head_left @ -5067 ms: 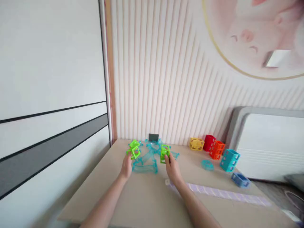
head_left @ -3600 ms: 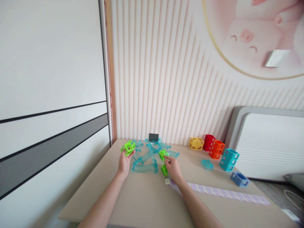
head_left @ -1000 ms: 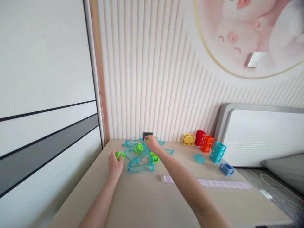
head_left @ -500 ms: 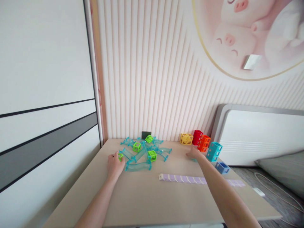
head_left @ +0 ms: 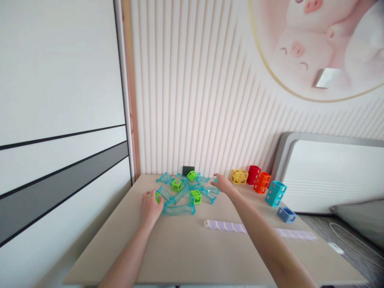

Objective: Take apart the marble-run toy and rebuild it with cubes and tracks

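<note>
On the left of the table, my left hand [head_left: 152, 205] has its fingers curled round a green openwork cube [head_left: 157, 197], mostly hidden by them. My right hand [head_left: 222, 184] reaches over the right end of a loose pile of clear teal curved track pieces [head_left: 179, 210]. Its thumb and fingers look apart, with a bit of teal showing by the fingertips; whether they touch it I cannot tell. Three more green cubes lie among the track pieces: one at the back [head_left: 191, 175], one at mid-left [head_left: 176, 185] and one in front [head_left: 196, 197].
At the right stand yellow [head_left: 239, 177], red [head_left: 253, 175], orange [head_left: 262, 183], teal [head_left: 276, 193] and blue [head_left: 287, 214] openwork blocks. A lilac segmented strip [head_left: 225, 225] lies in front, partly under my right forearm. A dark block [head_left: 188, 171] stands against the ribbed wall.
My right hand has moved left, from near the coloured blocks to the track pile. My left hand stays on its green cube. The whole view has shifted slightly.
</note>
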`<state>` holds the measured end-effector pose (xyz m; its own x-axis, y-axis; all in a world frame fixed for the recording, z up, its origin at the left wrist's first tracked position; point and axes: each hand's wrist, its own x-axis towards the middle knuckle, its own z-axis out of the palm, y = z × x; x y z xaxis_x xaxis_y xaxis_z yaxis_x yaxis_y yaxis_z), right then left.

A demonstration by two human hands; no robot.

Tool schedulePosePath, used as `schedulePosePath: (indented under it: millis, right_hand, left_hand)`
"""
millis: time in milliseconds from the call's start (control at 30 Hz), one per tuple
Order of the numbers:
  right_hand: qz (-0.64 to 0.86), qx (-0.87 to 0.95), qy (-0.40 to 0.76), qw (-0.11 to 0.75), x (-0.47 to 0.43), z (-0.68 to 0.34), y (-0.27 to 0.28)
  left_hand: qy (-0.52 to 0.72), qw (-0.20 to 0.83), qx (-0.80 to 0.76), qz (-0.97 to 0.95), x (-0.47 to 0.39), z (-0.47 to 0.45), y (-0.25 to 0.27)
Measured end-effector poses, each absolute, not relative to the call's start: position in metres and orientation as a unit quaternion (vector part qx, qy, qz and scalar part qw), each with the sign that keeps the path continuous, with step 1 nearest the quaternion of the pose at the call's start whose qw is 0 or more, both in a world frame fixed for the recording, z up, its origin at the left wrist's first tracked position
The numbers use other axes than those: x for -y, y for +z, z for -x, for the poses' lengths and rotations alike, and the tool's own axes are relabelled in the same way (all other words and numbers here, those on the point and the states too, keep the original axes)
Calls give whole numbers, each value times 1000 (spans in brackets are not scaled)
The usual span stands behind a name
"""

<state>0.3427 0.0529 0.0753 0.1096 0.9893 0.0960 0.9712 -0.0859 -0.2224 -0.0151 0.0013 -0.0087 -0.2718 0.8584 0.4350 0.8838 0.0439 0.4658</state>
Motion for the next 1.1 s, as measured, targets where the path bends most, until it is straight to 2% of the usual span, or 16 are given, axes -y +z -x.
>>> schedulePosePath:
  millis: [200, 467, 633, 800, 867, 967, 1100]
  right_hand:
    - [642, 742, 36, 190, -71, -292, 75]
    - [612, 768, 27, 189, -57, -293, 69]
    - [681, 708, -24, 186, -5, -359, 87]
    - [820, 531, -106, 184, 77, -469, 96]
    - [877, 436, -131, 155, 106, -512, 89]
    - [918, 373, -97, 94, 131, -556, 69]
    - [898, 431, -16, 84, 132, -573, 46]
  left_hand:
    - [-354, 39, 695, 624, -3, 13, -13]
    - [-364, 56, 671, 643, -2, 10, -11]
    - [-366, 59, 666, 647, 1, 9, -7]
    - [-373, 64, 660, 649, 3, 8, -1]
    - [-380, 75, 646, 657, 5, 6, 2]
    - [-388, 83, 625, 672, 6, 3, 5]
    - [-390, 76, 609, 686, 7, 0, 5]
